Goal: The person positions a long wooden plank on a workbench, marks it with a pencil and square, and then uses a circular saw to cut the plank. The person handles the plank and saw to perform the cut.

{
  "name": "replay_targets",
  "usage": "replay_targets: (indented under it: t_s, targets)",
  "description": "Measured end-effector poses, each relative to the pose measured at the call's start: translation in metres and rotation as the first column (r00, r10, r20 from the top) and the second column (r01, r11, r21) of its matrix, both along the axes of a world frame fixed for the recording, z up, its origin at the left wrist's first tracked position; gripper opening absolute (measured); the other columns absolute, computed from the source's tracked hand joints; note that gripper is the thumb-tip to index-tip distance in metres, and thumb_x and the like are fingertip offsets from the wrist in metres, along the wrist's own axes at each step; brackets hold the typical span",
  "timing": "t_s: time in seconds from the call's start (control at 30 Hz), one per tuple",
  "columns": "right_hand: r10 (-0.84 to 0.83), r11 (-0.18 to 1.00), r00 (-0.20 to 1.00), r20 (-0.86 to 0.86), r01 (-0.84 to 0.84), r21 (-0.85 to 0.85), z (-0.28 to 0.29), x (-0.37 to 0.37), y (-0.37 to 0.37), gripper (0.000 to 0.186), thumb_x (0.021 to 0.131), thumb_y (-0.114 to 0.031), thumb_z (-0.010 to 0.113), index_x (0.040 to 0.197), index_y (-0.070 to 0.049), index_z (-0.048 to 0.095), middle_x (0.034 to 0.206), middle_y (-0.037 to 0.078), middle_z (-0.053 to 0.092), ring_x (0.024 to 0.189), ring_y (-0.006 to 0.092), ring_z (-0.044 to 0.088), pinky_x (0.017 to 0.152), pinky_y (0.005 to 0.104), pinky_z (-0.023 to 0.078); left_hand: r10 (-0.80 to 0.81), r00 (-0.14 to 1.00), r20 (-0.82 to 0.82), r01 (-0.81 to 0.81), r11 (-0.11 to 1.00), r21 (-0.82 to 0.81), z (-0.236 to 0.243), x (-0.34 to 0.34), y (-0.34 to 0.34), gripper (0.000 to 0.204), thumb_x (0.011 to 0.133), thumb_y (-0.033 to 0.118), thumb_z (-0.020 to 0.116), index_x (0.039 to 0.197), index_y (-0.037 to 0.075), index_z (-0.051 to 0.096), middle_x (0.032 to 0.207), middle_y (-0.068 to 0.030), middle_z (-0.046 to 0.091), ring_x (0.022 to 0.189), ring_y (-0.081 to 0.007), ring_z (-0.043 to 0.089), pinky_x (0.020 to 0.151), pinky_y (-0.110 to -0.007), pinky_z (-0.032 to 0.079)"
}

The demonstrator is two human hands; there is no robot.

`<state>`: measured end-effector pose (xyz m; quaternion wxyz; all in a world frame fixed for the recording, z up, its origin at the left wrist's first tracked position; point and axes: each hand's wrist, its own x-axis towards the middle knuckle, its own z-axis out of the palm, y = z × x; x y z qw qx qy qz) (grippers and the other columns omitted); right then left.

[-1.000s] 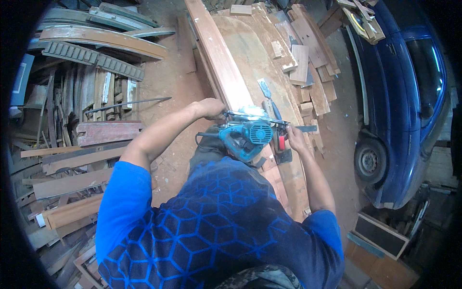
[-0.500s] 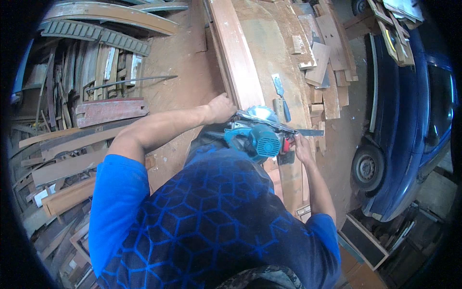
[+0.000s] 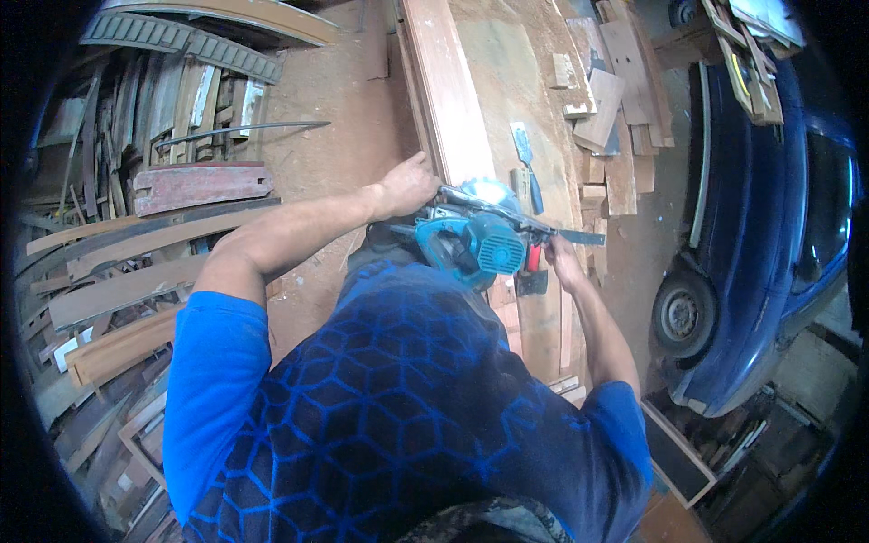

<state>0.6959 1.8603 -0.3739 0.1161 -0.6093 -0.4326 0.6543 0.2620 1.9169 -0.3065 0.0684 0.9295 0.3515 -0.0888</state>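
Observation:
A teal circular saw (image 3: 498,246) lies tilted against my front, its metal base plate (image 3: 518,215) facing away from me and its round blade (image 3: 489,192) bright with glare. My left hand (image 3: 405,187) is closed at the left end of the base plate, beside a long pale board (image 3: 457,118); its fingertips are partly hidden. At the other end my right hand (image 3: 563,260) grips the saw's plate edge, where a dark flat metal strip (image 3: 579,238) sticks out to the right. Below that strip lies a tool with a red handle (image 3: 534,257) and a dark head.
A blue-handled trowel-like tool (image 3: 528,167) rests on the dusty bench (image 3: 507,63), right of the board. Wood offcuts (image 3: 620,90) pile along its right side. Stacked timber (image 3: 127,290) fills the left. A blue car (image 3: 760,226) stands at the right.
The view has shifted slightly. The saw and both hands keep nearly the same hold, and the blade now shines more brightly.

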Motion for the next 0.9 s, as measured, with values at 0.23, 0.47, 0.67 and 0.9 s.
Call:
replay_targets:
  t_s: [0.23,0.47,0.67,0.9]
  targets:
    - [-0.133,0.979,0.987,0.089,0.145,-0.140,0.042,-0.026,-0.007,0.060,0.108,-0.050,0.035,0.114,0.003,0.062,0.084,0.016,0.071,0.074,0.0253,0.071,0.073,0.0399,0.058,0.374,0.925,0.064,-0.344,0.898,-0.273,0.002,0.005,-0.019,0.030,0.090,0.023,0.063,0.113,0.004,0.063,0.100,-0.0186,0.070,0.103,-0.0357,0.066,0.095,-0.050,0.047]
    - [-0.180,0.947,0.982,-0.062,0.156,-0.281,0.161,-0.112,-0.019,0.084,0.098,-0.074,0.037,0.140,-0.003,0.049,0.101,0.020,0.069,0.069,0.0241,0.068,0.062,0.0380,0.060,0.611,0.788,0.081,-0.300,0.495,-0.816,-0.022,-0.004,-0.009,0.063,0.086,0.027,0.066,0.143,0.004,0.050,0.130,-0.0236,0.064,0.123,-0.0349,0.061,0.103,-0.042,0.049]
    - [0.018,0.967,0.994,-0.112,-0.046,-0.252,0.186,-0.135,-0.011,0.081,0.099,-0.069,0.040,0.150,-0.006,0.040,0.116,0.018,0.063,0.089,0.0269,0.067,0.083,0.0451,0.058,0.746,0.665,-0.032,-0.231,0.165,-0.959,0.008,0.008,-0.012,0.074,0.081,0.027,0.076,0.147,0.008,0.048,0.132,-0.0151,0.063,0.115,-0.0242,0.064,0.093,-0.034,0.054]
    - [-0.199,0.978,0.907,-0.371,0.157,-0.140,0.161,-0.100,-0.040,0.064,0.100,-0.035,0.049,0.153,-0.001,0.037,0.146,0.018,0.051,0.127,0.0281,0.057,0.105,0.0461,0.049,0.771,0.561,0.303,-0.376,0.563,-0.736,0.040,0.009,-0.038,0.053,0.093,0.038,0.069,0.141,0.018,0.055,0.130,-0.0175,0.067,0.120,-0.0317,0.064,0.103,-0.043,0.050]
